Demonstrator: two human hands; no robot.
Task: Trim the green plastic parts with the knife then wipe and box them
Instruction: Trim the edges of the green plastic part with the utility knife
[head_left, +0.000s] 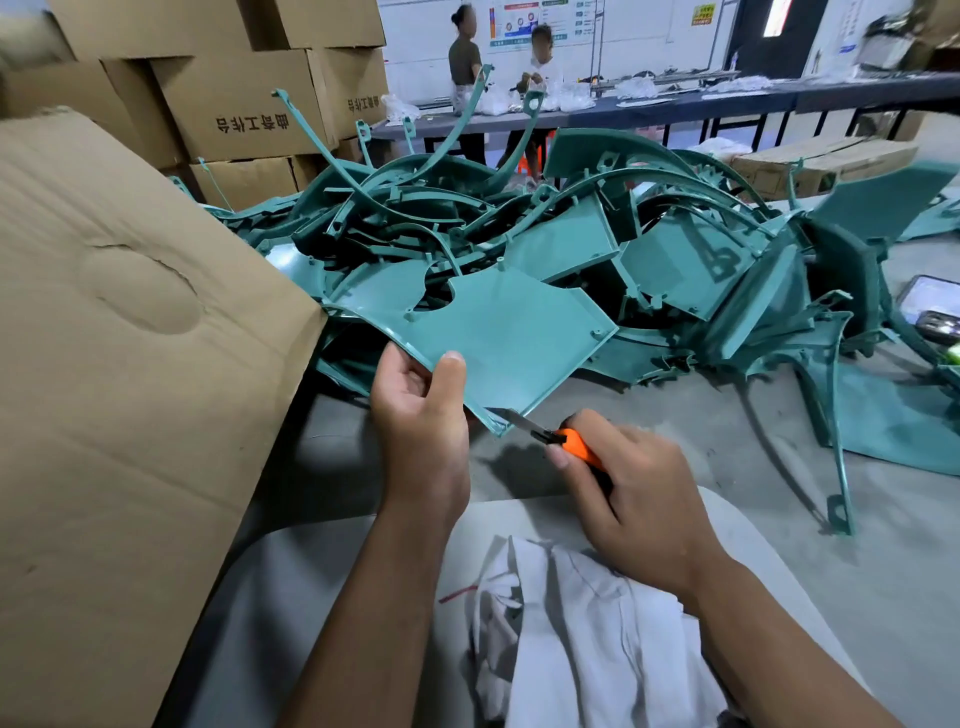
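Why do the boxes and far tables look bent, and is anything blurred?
Head view: wide-angle lens bows the cardboard boxes and far table near the edges; the people behind are blurred; the green panel, knife and both hands stay fairly sharp; soft shadows lie under the right hand.

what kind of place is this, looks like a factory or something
Most likely a factory finishing and packing area. A big pile of green plastic parts covers the work table, stacked cardboard boxes fill the corner, and two people stand at a long bench in the back.
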